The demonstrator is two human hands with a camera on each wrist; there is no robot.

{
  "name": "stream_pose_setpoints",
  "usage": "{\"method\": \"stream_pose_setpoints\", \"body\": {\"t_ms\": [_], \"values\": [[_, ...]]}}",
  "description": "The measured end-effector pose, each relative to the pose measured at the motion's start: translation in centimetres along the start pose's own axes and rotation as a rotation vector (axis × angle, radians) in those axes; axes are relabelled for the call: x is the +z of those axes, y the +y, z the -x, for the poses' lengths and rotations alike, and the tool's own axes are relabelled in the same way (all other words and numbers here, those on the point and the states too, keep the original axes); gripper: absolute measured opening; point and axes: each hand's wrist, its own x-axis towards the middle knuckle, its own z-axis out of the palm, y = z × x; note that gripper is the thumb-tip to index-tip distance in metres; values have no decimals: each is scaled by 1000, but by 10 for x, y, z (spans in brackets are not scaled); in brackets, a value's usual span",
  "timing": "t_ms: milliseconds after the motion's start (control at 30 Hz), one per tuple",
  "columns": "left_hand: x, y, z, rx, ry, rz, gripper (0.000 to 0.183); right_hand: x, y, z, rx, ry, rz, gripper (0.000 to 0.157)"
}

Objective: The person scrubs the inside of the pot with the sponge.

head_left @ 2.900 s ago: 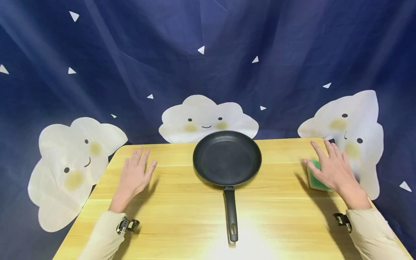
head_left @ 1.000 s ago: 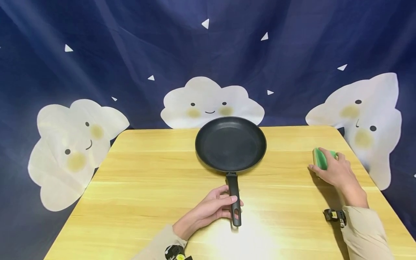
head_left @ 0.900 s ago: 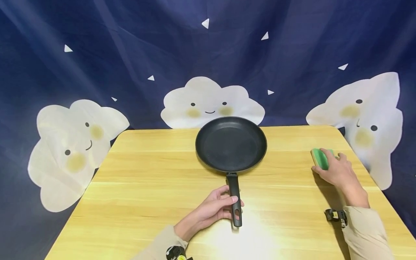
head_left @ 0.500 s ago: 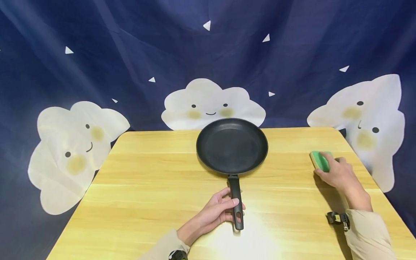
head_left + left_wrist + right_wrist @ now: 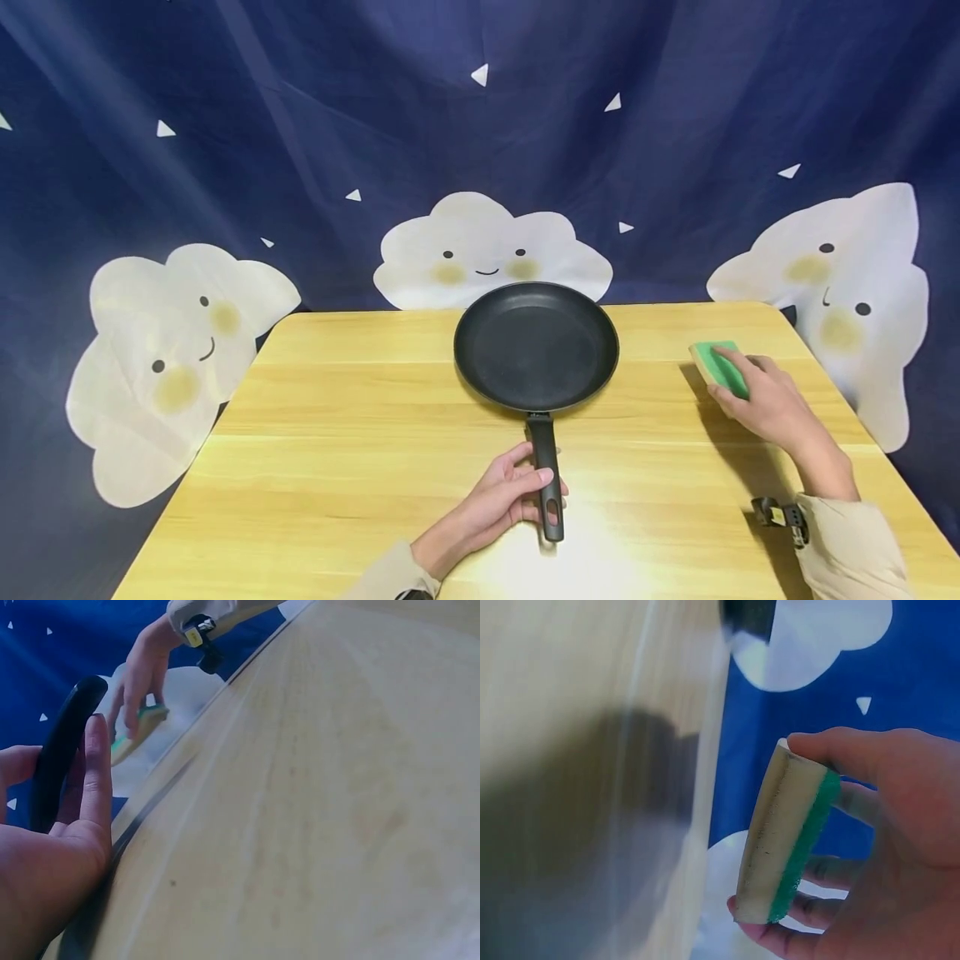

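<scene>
Two hands are at work in the head view: the left hand (image 5: 501, 498) holds the long black handle (image 5: 544, 450) of a round, shallow, black frying pan (image 5: 536, 350), its thumb laid across the top and its fingers beneath. The pan sits at the middle of the pale yellow wood-grain table (image 5: 360, 400). Well to the right of it, the right hand (image 5: 772, 408) pinches a rectangular sponge (image 5: 717, 371) with a green scouring layer and a pale foam body; its offset shadow suggests it is held clear of the table.

In the left wrist view, the handle's curved end lies between thumb and fingers, above the tabletop, with the sponge hand beyond.

In the right wrist view, fingers grip the sponge at its two ends, the green layer toward the palm and the foam facing the table.

The step in hand seems to be carrying the sponge while steadying the pan. Bringing them together would call for sideways travel over the rim, with the handle held firm.
</scene>
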Motion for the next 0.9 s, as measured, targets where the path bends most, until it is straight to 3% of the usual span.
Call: {"method": "stream_pose_setpoints", "body": {"t_ms": [267,533,900], "values": [[0,0,0,7,-1,-1,59,3,-28,0,-74,91,-8,57],[-1,-1,-1,5,-16,-8,61,9,-55,-2,-112,90,-45,57],[-3,-1,-2,13,-18,-5,61,26,-98,-35,-295,99,-40,50]]}}
